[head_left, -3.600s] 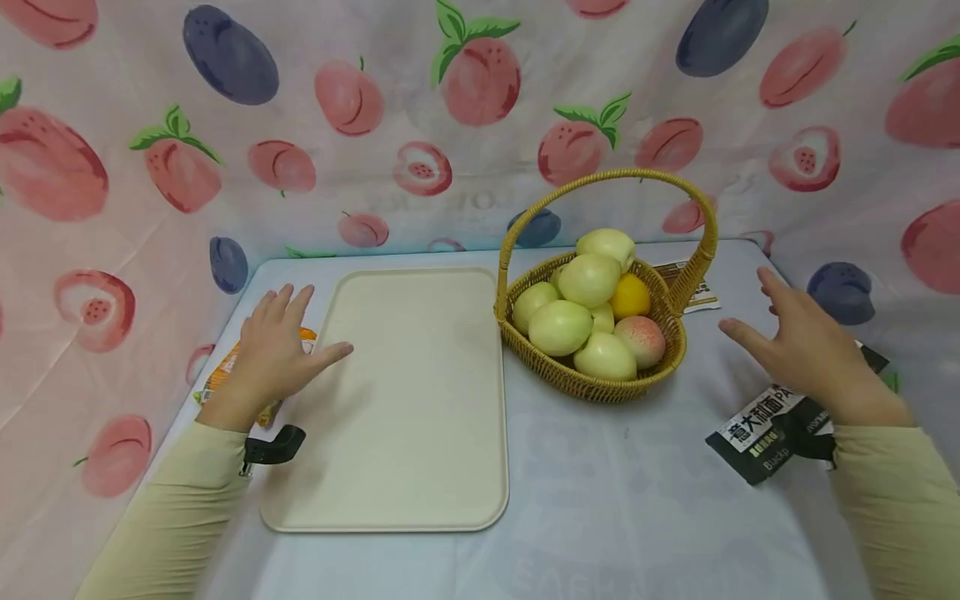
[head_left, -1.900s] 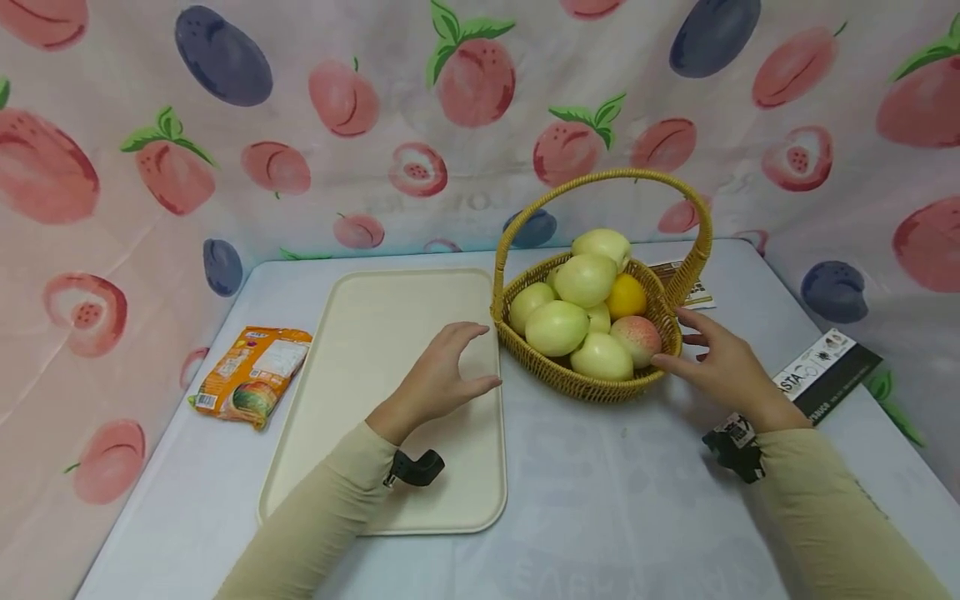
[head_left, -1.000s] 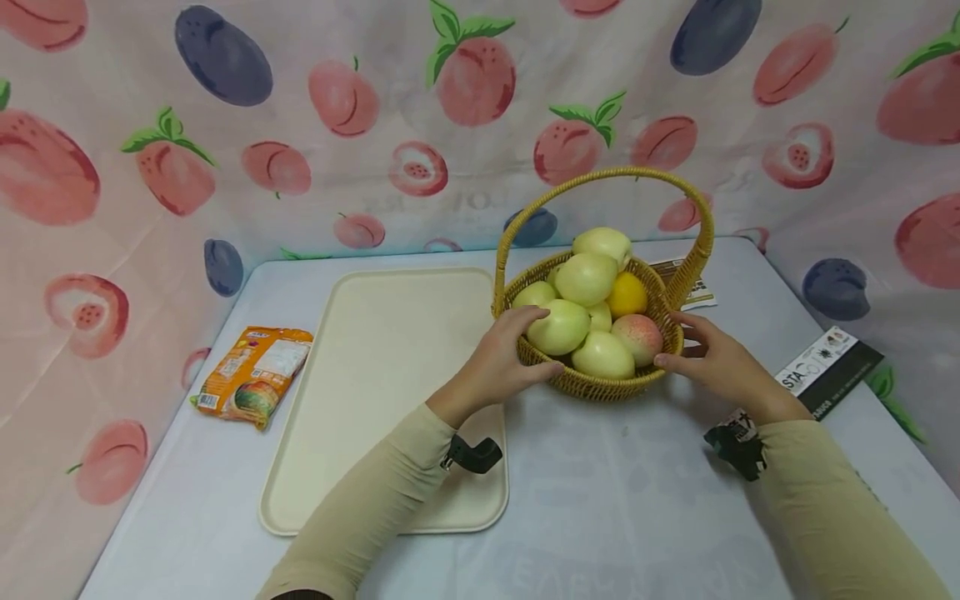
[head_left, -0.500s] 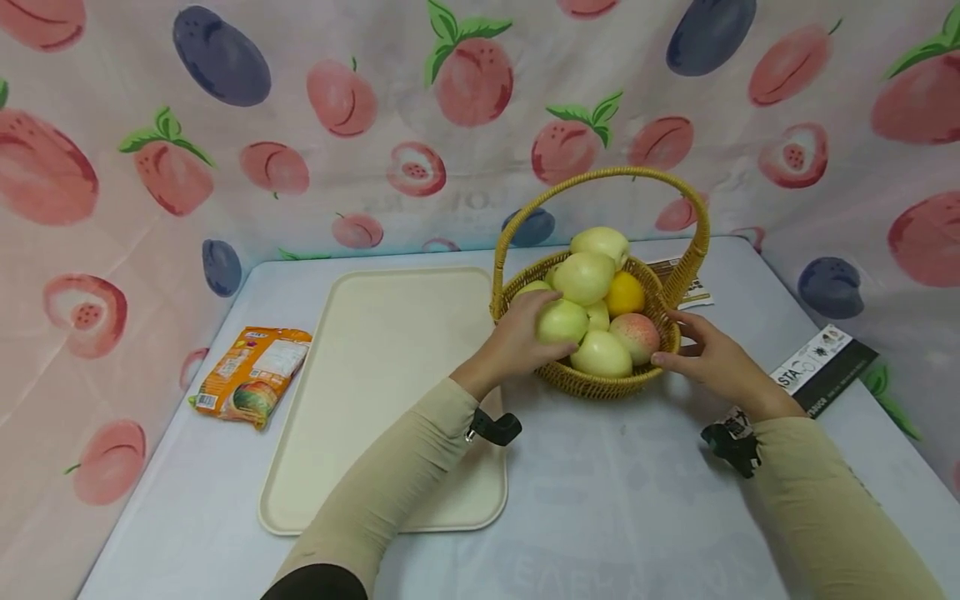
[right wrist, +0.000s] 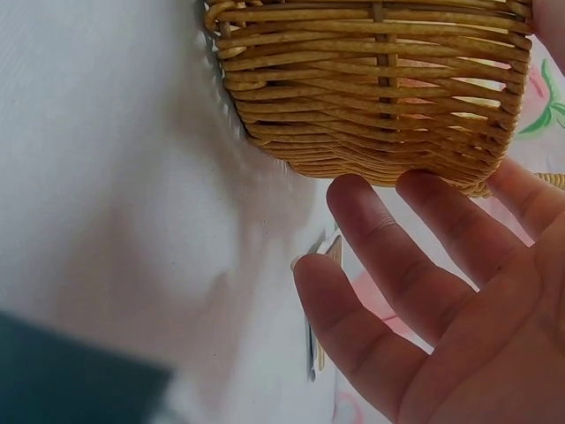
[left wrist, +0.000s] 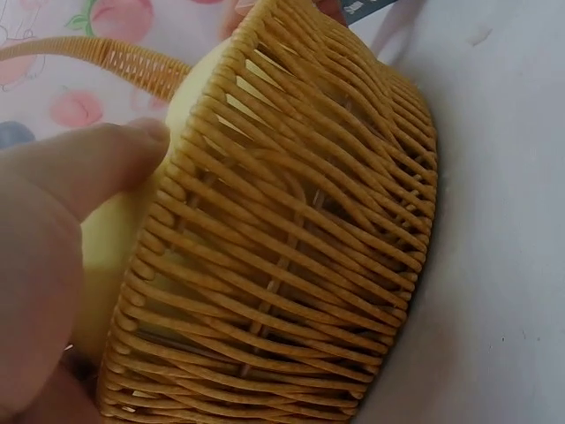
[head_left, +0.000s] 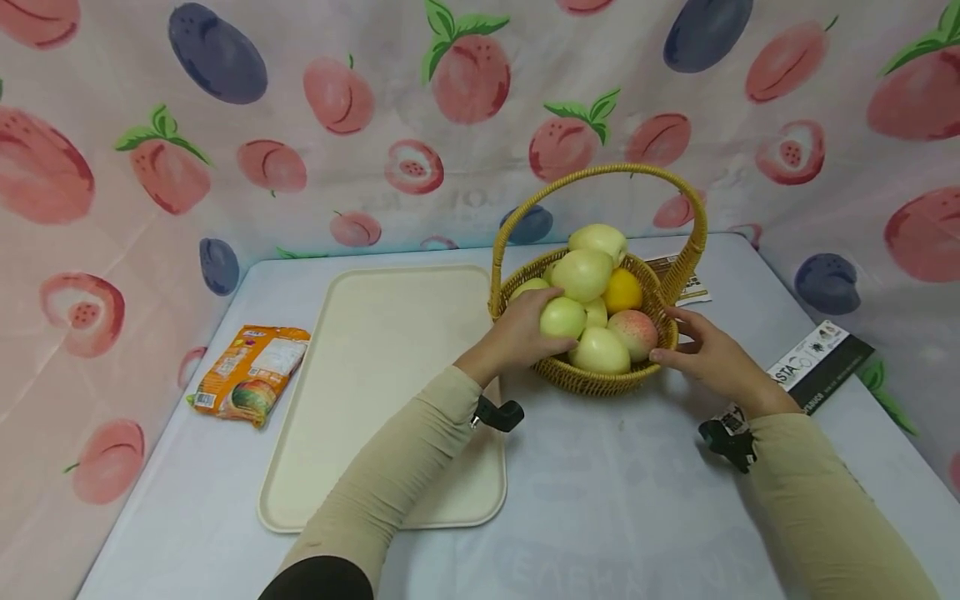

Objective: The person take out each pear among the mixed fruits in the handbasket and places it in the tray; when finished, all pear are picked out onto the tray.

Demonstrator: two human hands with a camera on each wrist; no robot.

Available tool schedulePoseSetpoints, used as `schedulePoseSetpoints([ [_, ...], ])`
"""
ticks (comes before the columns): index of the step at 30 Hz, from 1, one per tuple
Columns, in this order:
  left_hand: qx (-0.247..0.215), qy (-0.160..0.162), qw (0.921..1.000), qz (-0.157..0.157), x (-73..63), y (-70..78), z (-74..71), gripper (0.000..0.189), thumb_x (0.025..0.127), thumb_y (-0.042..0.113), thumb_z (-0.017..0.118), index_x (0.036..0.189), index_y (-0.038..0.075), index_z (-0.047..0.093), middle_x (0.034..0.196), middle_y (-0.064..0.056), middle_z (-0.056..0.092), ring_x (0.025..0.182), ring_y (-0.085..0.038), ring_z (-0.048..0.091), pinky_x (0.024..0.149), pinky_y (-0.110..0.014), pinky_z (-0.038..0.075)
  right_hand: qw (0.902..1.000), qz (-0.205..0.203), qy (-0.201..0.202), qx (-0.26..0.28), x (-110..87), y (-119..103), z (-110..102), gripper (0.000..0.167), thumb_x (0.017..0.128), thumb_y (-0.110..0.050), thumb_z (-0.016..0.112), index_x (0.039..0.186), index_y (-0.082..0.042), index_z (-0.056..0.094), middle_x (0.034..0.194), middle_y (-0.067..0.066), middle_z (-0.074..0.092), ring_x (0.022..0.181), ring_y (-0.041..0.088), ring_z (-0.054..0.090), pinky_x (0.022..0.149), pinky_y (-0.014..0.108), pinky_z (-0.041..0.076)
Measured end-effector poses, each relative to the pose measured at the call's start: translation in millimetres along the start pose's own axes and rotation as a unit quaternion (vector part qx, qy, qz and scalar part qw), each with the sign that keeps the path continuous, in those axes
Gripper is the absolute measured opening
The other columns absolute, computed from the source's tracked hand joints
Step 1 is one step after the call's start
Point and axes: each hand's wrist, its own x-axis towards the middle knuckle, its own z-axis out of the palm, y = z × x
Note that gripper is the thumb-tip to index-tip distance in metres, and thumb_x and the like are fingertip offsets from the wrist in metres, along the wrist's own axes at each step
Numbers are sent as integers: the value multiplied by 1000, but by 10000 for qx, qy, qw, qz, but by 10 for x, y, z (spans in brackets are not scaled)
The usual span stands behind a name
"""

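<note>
My left hand (head_left: 517, 333) grips a pale green oval fruit (head_left: 564, 318) at the front left of the wicker basket (head_left: 592, 382), thumb on its near side, fingers behind. In the left wrist view, that thumb lies on the fruit (left wrist: 110, 252) just above the woven rim. My right hand (head_left: 708, 360) holds the basket's right end, its thumb at the front rim and its fingers round the side. The right wrist view shows those fingertips against the weave (right wrist: 380, 97). Several more pale green fruits, an orange (head_left: 623, 292) and a pinkish peach-like fruit (head_left: 634, 333) fill the basket.
A cream tray (head_left: 375, 400) lies left of the basket, partly under my left arm. Beyond it is an orange snack packet (head_left: 251, 375). A black-and-white pasta packet (head_left: 825, 367) lies at right; a brown packet (head_left: 693, 292) is behind the basket, whose tall handle (head_left: 611, 169) arches overhead.
Both hands came in from the sides. My right hand took hold of the basket's right end; my left crossed over the tray and closed round the pale green fruit.
</note>
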Motion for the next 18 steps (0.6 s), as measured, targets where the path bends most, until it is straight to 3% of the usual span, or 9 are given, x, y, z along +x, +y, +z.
schedulePoseSetpoints([
  [18, -424, 408, 9983, -21, -134, -19, 12, 73, 86, 32, 79, 145, 5, 46, 140, -12, 49, 121, -23, 49, 95, -37, 46, 10000, -19, 21, 72, -5, 1, 12, 99, 92, -48, 70, 160, -4, 12, 157, 31, 23, 130, 53, 42, 99, 67, 39],
])
